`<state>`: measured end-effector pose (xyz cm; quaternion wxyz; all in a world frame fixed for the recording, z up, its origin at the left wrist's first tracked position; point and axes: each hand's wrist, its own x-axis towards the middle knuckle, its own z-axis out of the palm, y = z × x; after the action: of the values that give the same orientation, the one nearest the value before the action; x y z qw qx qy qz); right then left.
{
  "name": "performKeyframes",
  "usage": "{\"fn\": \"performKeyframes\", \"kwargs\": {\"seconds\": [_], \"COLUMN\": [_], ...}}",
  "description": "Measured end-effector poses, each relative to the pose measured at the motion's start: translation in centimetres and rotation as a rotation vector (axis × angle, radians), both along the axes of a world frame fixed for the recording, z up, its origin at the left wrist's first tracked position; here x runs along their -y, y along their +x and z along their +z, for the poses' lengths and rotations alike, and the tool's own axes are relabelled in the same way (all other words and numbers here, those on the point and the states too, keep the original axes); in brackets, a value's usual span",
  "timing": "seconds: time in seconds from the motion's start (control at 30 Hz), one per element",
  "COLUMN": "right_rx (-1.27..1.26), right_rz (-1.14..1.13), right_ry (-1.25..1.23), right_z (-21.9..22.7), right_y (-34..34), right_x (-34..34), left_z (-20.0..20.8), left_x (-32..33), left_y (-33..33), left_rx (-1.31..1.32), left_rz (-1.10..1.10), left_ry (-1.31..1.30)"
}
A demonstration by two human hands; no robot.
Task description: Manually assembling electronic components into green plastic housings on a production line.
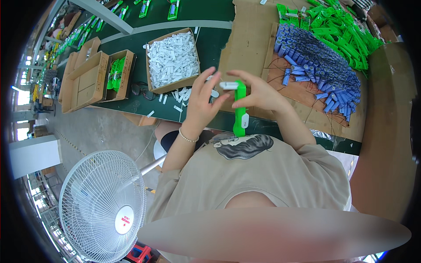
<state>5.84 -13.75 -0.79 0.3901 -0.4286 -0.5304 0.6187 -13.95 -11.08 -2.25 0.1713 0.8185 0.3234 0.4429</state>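
Note:
Above the table's near edge, my right hand point(259, 93) grips a long green plastic part point(240, 113) between thumb and fingers, holding it roughly lengthwise toward my body. Slightly blurred, a small white plastic piece point(228, 85) sits across the far end of that part. A white rounded piece point(245, 121) shows on its side, lower down. My left hand point(201, 101) is just left of the part, fingers spread and curved toward the white piece, with a visible gap between thumb and forefinger. Whether a fingertip touches the white piece I cannot tell.
A cardboard box point(196, 80) of small white pieces stands beyond my left hand, with loose ones beside it. Right lie many blue wired cylinders point(316, 72) and heaped green parts point(340, 33). Cardboard boxes point(83, 85) sit at left. A fan point(103, 206) stands beside me.

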Motion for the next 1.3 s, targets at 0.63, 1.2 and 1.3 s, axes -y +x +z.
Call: {"fn": "performKeyframes", "kwargs": {"seconds": [0.63, 1.2, 1.3], "right_rx": [-0.234, -0.074, 0.021], "right_rz": [-0.081, -0.389, -0.363], "right_ry": [-0.176, 0.026, 0.075], "right_z": [-1.0, -1.8, -2.2], "right_y": [-1.2, -1.7, -2.2], "right_x": [-0.7, -1.0, -0.4], "left_z": [-1.8, -0.9, -1.7], "left_x": [1.4, 2.7, 2.7], "left_y": [1.2, 1.0, 1.1], "left_rx": [0.630, 0.073, 0.138], "left_rz": [-0.374, -0.024, -0.022], "left_ry": [-1.369, -0.717, -0.710]}}
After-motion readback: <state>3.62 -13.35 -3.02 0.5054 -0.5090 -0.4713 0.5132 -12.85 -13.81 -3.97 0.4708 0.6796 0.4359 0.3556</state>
